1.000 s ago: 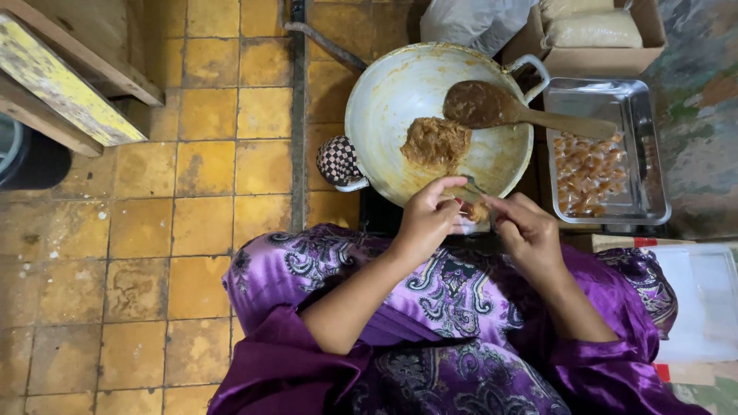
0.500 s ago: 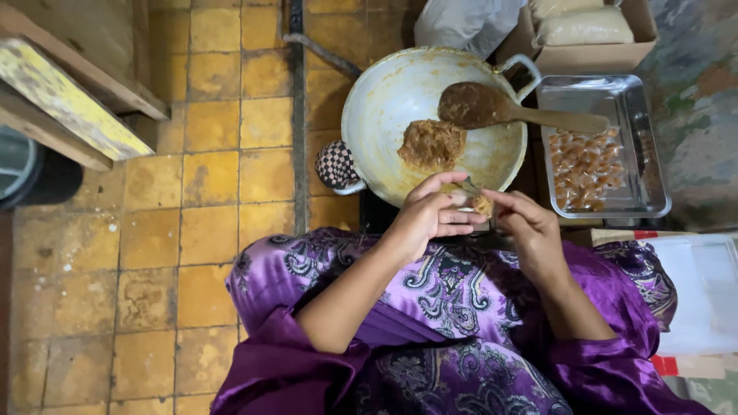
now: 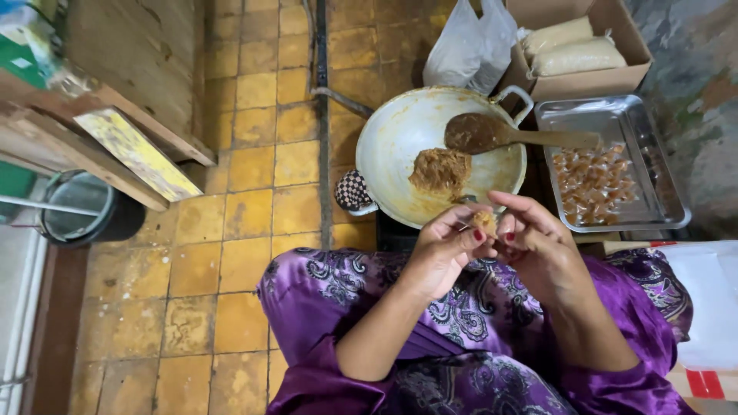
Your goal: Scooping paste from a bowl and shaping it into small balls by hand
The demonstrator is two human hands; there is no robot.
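I am looking down over my lap, and I am holding a small lump of brown paste (image 3: 484,223) between both hands, just in front of the near rim of the pan (image 3: 384,146). My left hand (image 3: 442,253) is curling around it from one side, its fingers (image 3: 461,230) closing narrowly on the lump, while my right hand (image 3: 542,250) is pinching it from the other side with thumb and forefinger; both are gripping the same piece.

The lump is looking soft, sticky and light, so I am judging that it will squash and smear under pressure. I would take it by its sides with fingertips only, pressing lightly and rolling it rather than squeezing.

The larger mound of paste (image 3: 440,169) is sitting in the middle of the pan, and a wooden spoon (image 3: 492,132) coated in the same brown stuff is resting across the far rim, its handle pointing right. Beside the pan a metal tray (image 3: 653,192) is holding a heap of small wrapped pieces (image 3: 588,184). A cardboard box (image 3: 584,77) with two filled bags is standing beyond it on the tiled floor (image 3: 231,230).
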